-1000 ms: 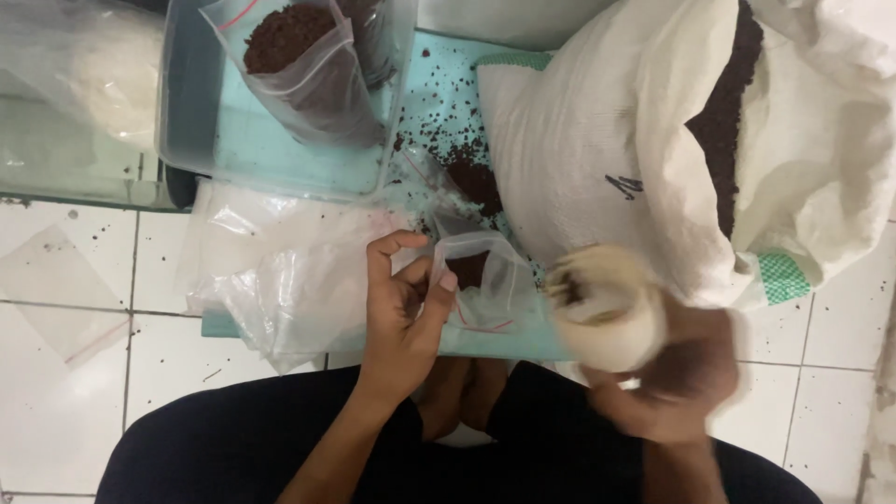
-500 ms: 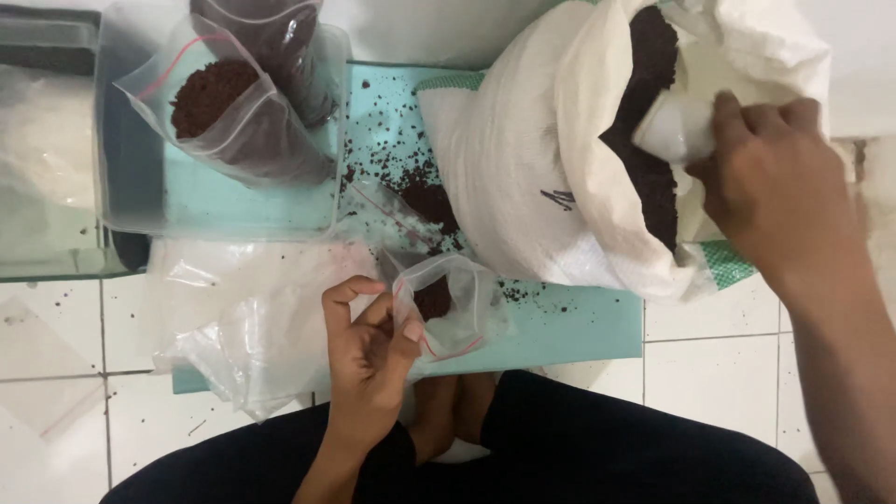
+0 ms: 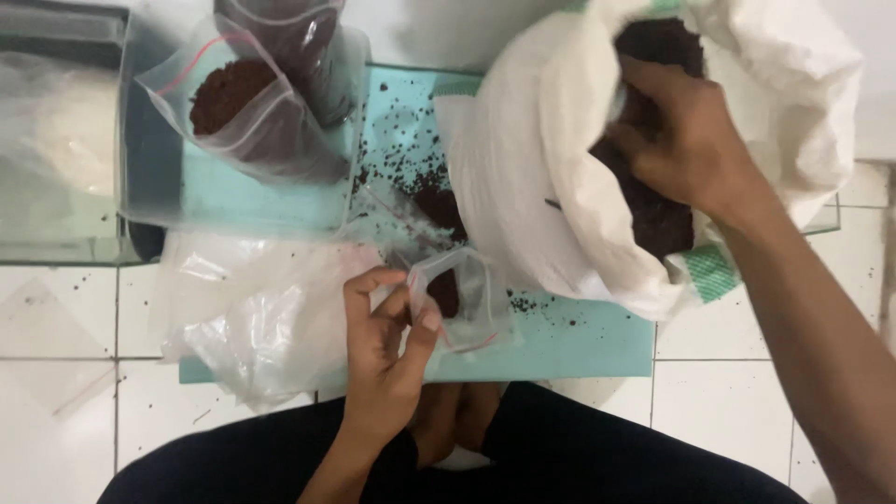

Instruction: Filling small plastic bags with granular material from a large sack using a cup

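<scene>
Two bare hands are working over a pale turquoise board [image 3: 597,341]. Left hand [image 3: 387,350] is pinching the rim of a small clear zip bag [image 3: 462,303] holding some dark brown granules. Right hand [image 3: 686,140] is reaching into a large white woven sack [image 3: 532,187] of the same dark material, its fingers curled; whether they are gripping anything cannot be told.

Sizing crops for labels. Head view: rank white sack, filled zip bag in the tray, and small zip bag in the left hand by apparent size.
1. White sack, clearly largest.
2. Filled zip bag in the tray.
3. Small zip bag, pinched by the left hand. It sits nearer the camera, yet looks smallest.
</scene>
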